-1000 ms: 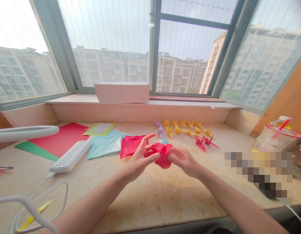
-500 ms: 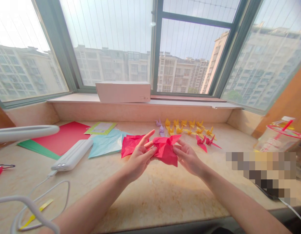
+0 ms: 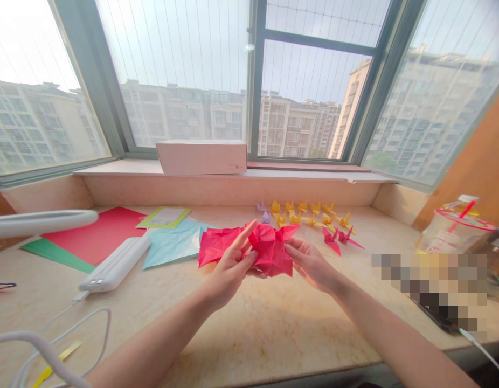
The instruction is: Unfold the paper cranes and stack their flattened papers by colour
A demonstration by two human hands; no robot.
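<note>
A creased sheet of red origami paper (image 3: 272,252) is held up between both hands above the counter, its surface crumpled with fold lines and a pointed flap at the upper right. My left hand (image 3: 235,264) grips its left side between thumb and fingers, with the index finger raised. At the right edge my right hand (image 3: 310,261) pinches it with thumb and fingertips. Behind my left hand lies another creased red sheet (image 3: 217,245), partly covered by the fingers. Two red paper cranes (image 3: 337,237) stand on the counter beyond my right hand.
Yellow paper cranes (image 3: 295,216) and two purple ones (image 3: 265,217) stand at the back. To the left lie light blue paper (image 3: 174,245), red paper (image 3: 99,234), green paper (image 3: 57,253) and a white power bank (image 3: 116,265) with a cable. A lidded cup (image 3: 455,231) stands right.
The held red paper has opened out wider on its left side, with the left fingers shifted along it. The view has tilted slightly.
</note>
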